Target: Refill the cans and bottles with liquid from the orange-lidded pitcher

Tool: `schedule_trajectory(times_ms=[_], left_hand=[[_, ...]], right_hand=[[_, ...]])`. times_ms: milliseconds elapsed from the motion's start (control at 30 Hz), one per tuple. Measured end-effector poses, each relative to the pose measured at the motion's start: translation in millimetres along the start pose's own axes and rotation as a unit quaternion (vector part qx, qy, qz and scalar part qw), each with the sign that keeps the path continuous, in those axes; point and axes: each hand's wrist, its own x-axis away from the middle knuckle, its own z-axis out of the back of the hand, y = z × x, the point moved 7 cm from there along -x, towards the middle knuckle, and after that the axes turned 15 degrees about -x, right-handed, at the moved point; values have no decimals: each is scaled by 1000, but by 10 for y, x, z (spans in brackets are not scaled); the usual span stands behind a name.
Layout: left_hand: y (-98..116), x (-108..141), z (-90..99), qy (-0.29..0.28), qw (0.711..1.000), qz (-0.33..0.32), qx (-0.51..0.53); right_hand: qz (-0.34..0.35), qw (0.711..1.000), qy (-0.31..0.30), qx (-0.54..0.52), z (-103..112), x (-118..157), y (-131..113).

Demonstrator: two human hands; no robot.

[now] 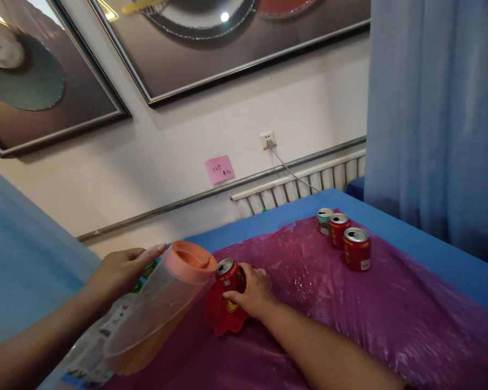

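My left hand (120, 274) is closed on a clear plastic pitcher (158, 309) with an orange lid (191, 261); the grip itself is mostly hidden. Amber liquid lies along the lower side of the pitcher, which tilts to the right. Its lidded end is right beside the top of an opened red drink can (230, 279). My right hand (255, 290) wraps around that can from the right. Beneath the can is a red scallop-edged dish (223, 313). Whether liquid is flowing out cannot be seen.
Opened red cans (357, 254) (339, 232) and a green-white can (324, 221) stand at the back right on purple plastic sheeting (309, 281). A clear plastic package (89, 355) lies left behind the pitcher. Beyond are a radiator (284, 189) and blue curtains (431, 108).
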Motion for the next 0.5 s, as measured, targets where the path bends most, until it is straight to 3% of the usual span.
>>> schedule_trajectory(times_ms=[500], left_hand=[[-42, -43, -10, -4, 1000, -8, 6]], right_hand=[[-10, 1000, -6, 13, 22, 0, -26]])
